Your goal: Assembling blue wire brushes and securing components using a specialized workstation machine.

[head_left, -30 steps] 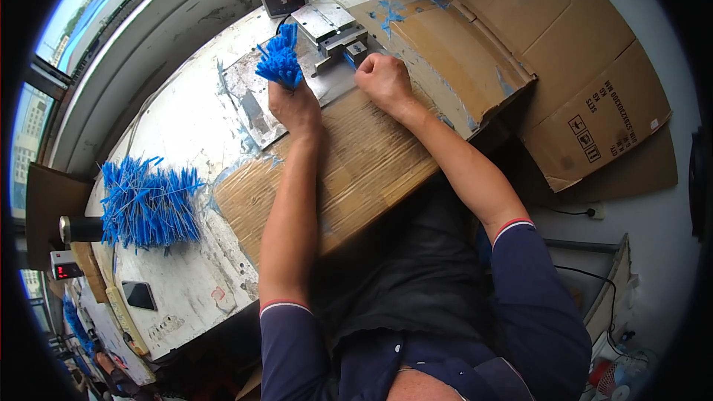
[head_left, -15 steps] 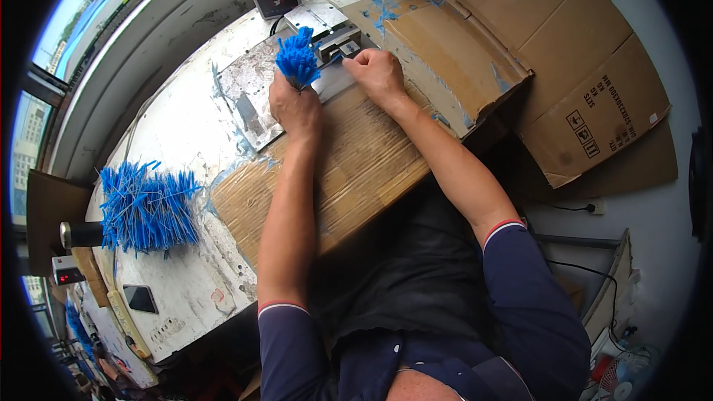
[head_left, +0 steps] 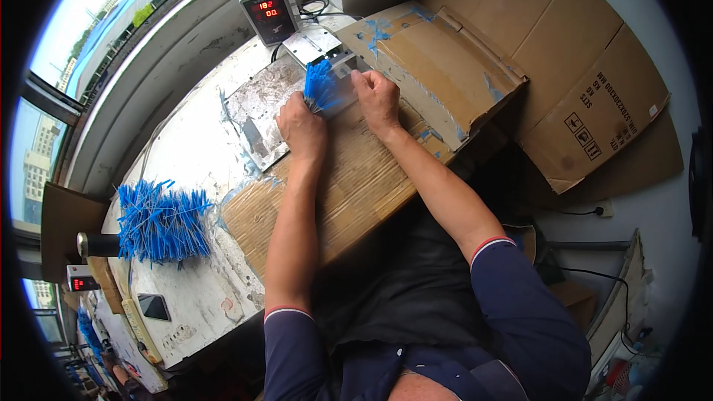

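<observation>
My left hand (head_left: 304, 128) is closed round a bundle of thin strips with blue ends (head_left: 320, 86). The blue ends fan out above my fist, leaning to the right. Just right of the bundle, my right hand (head_left: 377, 101) has its thumb and finger pinched together; whether anything small is between them I cannot make out. Both hands are in front of a small metal fixture (head_left: 340, 59) on a metal plate (head_left: 260, 96). Under my forearms lies a flat piece of brown cardboard (head_left: 334, 171).
A large pile of blue-ended strips (head_left: 165, 223) lies on the white worktable (head_left: 200, 289) at left, near a phone (head_left: 154, 307). A box with a red digital display (head_left: 271, 12) stands behind the fixture. Taped cardboard (head_left: 434, 59) borders the right side.
The bundle in my left hand has come down from beside the fixture and tilts to the right. My right hand has drawn back from the fixture. The display reading has changed, and the view has shifted slightly.
</observation>
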### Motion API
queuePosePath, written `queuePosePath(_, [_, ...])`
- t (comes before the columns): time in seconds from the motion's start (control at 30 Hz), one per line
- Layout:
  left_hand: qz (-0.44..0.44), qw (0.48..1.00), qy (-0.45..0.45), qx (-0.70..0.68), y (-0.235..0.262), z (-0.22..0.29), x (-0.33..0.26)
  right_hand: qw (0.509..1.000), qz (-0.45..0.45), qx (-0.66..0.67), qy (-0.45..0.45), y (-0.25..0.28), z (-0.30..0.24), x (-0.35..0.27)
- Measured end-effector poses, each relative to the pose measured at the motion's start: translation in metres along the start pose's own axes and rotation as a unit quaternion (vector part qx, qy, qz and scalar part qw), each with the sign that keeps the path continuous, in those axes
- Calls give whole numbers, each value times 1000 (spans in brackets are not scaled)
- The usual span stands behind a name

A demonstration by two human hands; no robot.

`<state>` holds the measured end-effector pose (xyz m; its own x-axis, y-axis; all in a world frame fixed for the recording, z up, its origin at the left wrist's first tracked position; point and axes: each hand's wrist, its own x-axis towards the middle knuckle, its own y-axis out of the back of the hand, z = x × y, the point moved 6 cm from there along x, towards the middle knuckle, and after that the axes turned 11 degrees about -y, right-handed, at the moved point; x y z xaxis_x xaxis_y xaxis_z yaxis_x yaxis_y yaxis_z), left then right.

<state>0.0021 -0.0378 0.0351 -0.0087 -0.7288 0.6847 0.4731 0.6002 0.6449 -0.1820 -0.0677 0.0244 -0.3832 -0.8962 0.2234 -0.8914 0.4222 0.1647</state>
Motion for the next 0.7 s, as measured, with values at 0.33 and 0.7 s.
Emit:
queuePosePath(0.33, [10,1000,-6,28,-3,-2,-1,986,-80,89,-118,-1,-4,-2])
queuePosePath(0.7, [-15,861,188,-473,14,-1,-43,909,-415,40,10,-47,-105,-11])
